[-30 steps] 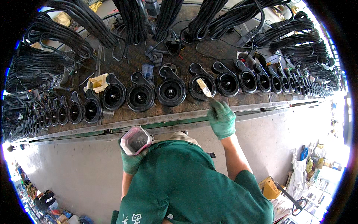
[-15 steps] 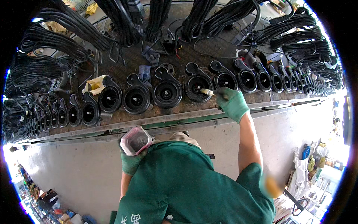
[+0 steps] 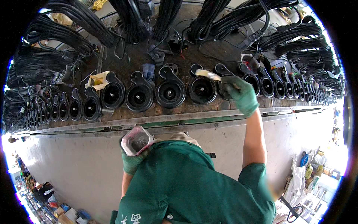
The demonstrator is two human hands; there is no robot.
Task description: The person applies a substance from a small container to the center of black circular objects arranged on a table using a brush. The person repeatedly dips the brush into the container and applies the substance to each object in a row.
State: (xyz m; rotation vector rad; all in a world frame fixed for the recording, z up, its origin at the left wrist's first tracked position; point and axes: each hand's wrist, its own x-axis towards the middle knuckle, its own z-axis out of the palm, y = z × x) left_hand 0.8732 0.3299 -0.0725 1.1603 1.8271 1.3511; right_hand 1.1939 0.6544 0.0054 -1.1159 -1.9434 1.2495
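My right hand (image 3: 244, 96), in a green glove, is closed around a small pale brush (image 3: 208, 74) pointing left. The brush, slightly blurred, hangs over the upper part of a round black housing (image 3: 202, 90) with a curved tail. Partly hidden under my fingers lies another such housing (image 3: 225, 90). Close to my body, below the bench edge, my gloved left hand (image 3: 131, 161) grips a clear plastic tub (image 3: 137, 141) with a pinkish rim and something greyish inside. More housings, each with a light pin at its centre, stand in a long row to both sides.
Thick bundles of black cable (image 3: 167, 18) lie along the far side of the bench. Behind the row are grey gloves (image 3: 158, 56), a cream container (image 3: 99, 80) and a pale tub (image 3: 250, 60). A metal rail (image 3: 156, 120) runs along the near edge.
My right hand has moved away from me and lifted the brush from inside the housing to above its far rim. The left hand keeps its hold on the tub.
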